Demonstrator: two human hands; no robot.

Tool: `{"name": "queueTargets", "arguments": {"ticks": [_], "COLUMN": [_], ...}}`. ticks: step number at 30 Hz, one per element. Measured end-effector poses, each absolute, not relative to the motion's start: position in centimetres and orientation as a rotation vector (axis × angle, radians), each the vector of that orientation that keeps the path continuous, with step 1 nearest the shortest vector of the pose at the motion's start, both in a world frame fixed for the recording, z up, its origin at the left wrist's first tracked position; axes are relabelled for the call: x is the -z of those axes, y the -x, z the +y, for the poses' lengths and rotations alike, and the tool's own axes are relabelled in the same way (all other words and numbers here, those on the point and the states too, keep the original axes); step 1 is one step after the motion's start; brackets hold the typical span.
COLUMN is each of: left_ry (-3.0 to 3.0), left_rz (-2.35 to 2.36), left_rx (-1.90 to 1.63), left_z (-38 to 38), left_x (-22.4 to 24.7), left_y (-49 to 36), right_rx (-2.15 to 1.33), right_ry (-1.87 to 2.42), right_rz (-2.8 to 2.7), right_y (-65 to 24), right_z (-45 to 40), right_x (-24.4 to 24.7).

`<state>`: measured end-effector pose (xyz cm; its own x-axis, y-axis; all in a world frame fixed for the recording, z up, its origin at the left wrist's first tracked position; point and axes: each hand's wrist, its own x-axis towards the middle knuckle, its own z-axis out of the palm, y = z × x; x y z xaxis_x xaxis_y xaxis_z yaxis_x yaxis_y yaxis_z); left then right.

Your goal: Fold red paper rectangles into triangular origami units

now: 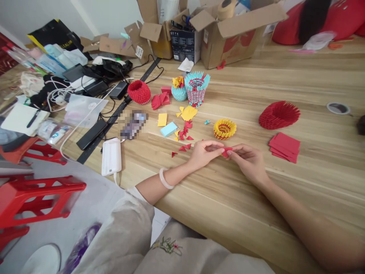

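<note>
Between my two hands is a small piece of red paper point(227, 152), pinched at both ends above the table. My left hand point(205, 153) grips its left side with thumb and fingers; my right hand point(248, 160) grips its right side. Just behind them sits a yellow and red ring of folded paper pieces point(224, 129). Small red folded triangles point(184, 131) lie scattered left of my left hand. A stack of red paper sheets point(284, 147) rests to the right of my right hand, with a red folded-paper bowl point(279, 115) behind it.
Farther back stand a blue and red paper vase point(196, 89) and a red paper bowl point(138, 92). Yellow paper point(162, 119) and blue paper point(169, 129) lie at left. A white power bank point(111, 156), cables, cardboard boxes point(230, 42) and a tape roll point(338, 108) surround them.
</note>
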<state>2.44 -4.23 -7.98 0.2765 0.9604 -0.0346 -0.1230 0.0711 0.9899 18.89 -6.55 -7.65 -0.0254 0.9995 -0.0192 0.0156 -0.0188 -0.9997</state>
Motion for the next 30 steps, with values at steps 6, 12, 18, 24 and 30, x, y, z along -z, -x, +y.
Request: {"name": "queueTargets", "arguments": {"ticks": [6,12,18,24,30], "left_ry": [-1.216,-1.233,-1.302,-1.241,-1.18], "left_rz": [0.906,0.91,0.93,0.868,0.841], "left_rx": [-0.924,-0.936,-0.957,-0.945,-0.933], "left_z": [-4.24,-4.58,-4.7,-4.83,-4.65], "left_x": [8.1,7.85,7.67,7.6,7.84], "left_y": [-2.43,-2.56,-2.53,-2.64,-2.7], "right_rx": [-1.337,-1.362,-1.35,-1.333,-1.326], "right_ry": [1.163,1.169,1.178,1.162,1.187], "right_rz": [-1.261,-1.289,-1.304,-1.3,-1.303], "right_y": [-19.58,-19.73,-19.83,-20.0,-19.97], "right_z": [-6.76,-6.88,-6.74,-6.74,-6.74], "right_x": [7.91,7.84,7.85,8.18,8.11]}}
